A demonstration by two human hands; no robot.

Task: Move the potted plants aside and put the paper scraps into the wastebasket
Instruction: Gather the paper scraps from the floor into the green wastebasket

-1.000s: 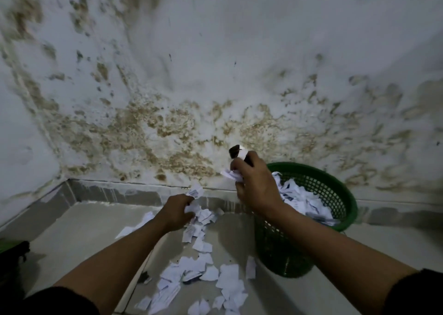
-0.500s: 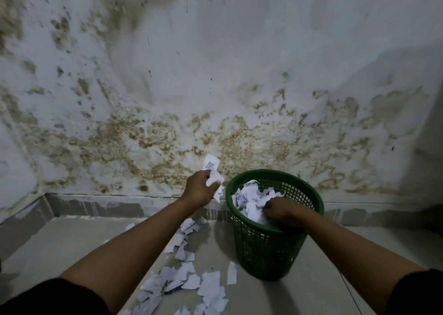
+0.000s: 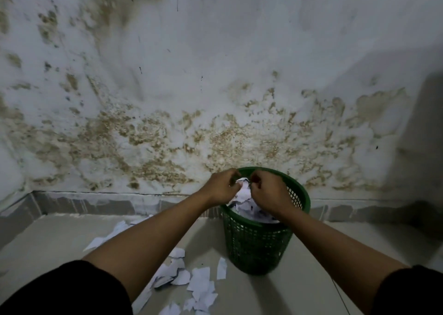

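Paper scraps (image 3: pixel 201 283): light, limp; pinch in bunches. Both hands' fingers curled on scraps above wastebasket (image 3: pixel 257 245), left hand (image 3: pixel 221 187), right hand (image 3: pixel 267 190)

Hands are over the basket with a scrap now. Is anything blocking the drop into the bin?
Nothing visible does. Both the left hand and right hand hold paper right above the open mouth of the green wastebasket, which has no lid. Scraps already inside pile near the rim but leave room.

One green wastebasket (image 3: pixel 257 240), two hands, paper scraps (image 3: pixel 200 282) beyond counting on the floor.
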